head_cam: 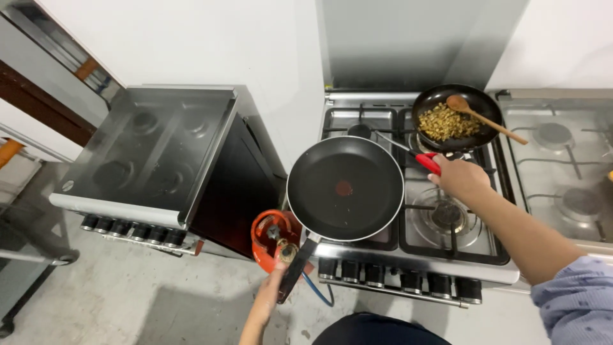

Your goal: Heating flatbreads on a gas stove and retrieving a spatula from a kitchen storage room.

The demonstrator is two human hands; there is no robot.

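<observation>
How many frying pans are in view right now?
2: an empty frying pan held by the left hand, and a pan of food on the stove's back burner.

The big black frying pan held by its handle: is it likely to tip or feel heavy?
The frying pan looks empty, so probably light for its width. The left hand grips only the handle's far end, so the wide pan may tend to dip forward. It looks rigid and should not flex.

frying pans: 2, empty one (345, 188), one with food (454, 117)
wooden spoons: 1 (482, 115)
stoves: 3 (408, 255) (147, 153) (562, 160)
gas cylinders: 1 (271, 236)
hands: 2 (271, 291) (461, 177)
</observation>
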